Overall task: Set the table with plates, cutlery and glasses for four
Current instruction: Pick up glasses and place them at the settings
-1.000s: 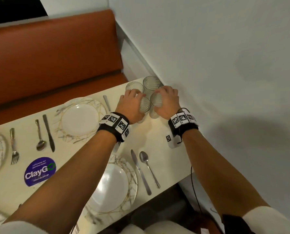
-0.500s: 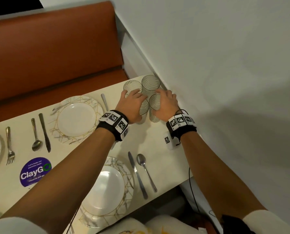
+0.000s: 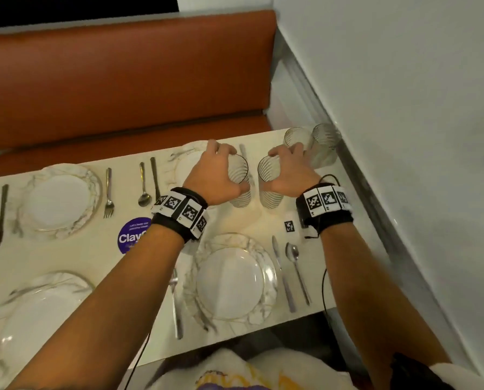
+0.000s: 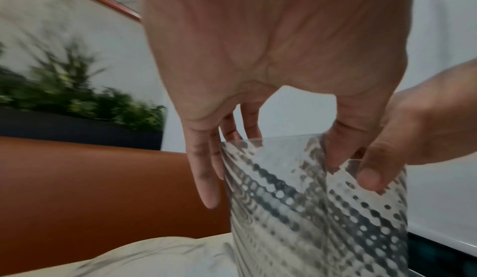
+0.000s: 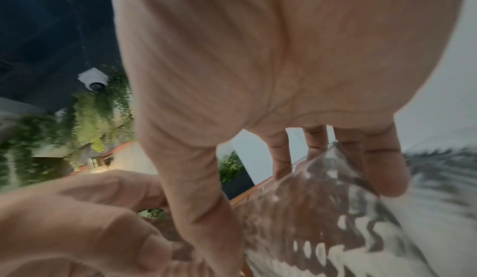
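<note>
The left hand (image 3: 215,175) has fingers and thumb curled round the rim of a clear tumbler (image 3: 239,180) patterned with fine dark rings; the right hand (image 3: 290,173) grips a second tumbler (image 3: 270,182) of the same make in the same way; the two stand side by side, close but apart, just beyond the near plate (image 3: 232,277), and whether their bases touch the table (image 3: 66,257) cannot be told. Two more glasses (image 3: 311,144) stand together further beyond that plate, against the wall.

The near plate is white with a marbled, gold-lined rim; a knife (image 3: 283,277) and a spoon (image 3: 297,271) lie just right of it, a fork (image 3: 176,302) just left, partly under the left forearm; a purple sticker (image 3: 131,235) sits left of the plate, its lettering cut by the wristband.

The far plate (image 3: 184,164) beyond is mostly hidden by the left hand; the cutlery at the frame's left edge is cropped; both wrist views are blurred, showing the left hand's fingers (image 4: 204,171) down the glass wall (image 4: 317,210) and the right hand's fingers (image 5: 382,167) over the other glass (image 5: 322,216), its pattern smeared.
</note>
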{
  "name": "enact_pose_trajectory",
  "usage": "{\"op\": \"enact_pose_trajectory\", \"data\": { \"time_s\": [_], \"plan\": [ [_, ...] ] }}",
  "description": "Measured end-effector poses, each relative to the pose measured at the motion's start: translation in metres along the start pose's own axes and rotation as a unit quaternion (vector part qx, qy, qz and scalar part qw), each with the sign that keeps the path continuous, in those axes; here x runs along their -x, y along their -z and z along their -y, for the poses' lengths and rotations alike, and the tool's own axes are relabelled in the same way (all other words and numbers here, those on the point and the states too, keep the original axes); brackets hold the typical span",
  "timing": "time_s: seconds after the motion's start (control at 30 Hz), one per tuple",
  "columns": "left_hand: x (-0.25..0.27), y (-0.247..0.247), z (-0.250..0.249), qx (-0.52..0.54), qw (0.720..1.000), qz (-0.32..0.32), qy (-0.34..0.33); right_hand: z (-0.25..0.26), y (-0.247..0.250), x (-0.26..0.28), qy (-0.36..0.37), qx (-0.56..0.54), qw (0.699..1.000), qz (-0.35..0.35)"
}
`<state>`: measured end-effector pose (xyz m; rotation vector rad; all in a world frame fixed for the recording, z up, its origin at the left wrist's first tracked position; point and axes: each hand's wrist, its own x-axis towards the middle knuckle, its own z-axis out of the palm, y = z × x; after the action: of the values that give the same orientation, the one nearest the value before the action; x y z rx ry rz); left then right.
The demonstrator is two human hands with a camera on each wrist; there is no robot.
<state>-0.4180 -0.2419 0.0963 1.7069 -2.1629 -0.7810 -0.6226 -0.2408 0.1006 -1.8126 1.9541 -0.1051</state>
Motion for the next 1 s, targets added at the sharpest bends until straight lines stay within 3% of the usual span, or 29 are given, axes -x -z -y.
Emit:
{"op": "enact_pose_trajectory", "data": {
  "time_s": [0.27, 0.5, 0.7, 1.0],
  "plan": [
    [0.114, 0.094, 0.17, 0.035, 0.989, -0.092, 0.107, 0.182, -0.1, 0.036, 0.103, -0.085, 0.99, 0.055],
    [0.209, 0.154, 0.306, 0.056, 0.961, -0.143, 0.23, 0.316, -0.193, 0.073, 0.16, -0.075, 0.978, 0.108],
    [0.253, 0.173, 0.37, 0.071, 0.941, -0.154, 0.292, 0.364, -0.235, 0.089, 0.177, -0.032, 0.975, 0.132],
    [0.264, 0.166, 0.403, 0.085, 0.933, -0.156, 0.314, 0.383, -0.255, 0.098, 0.159, 0.034, 0.978, 0.129]
  ]
}}
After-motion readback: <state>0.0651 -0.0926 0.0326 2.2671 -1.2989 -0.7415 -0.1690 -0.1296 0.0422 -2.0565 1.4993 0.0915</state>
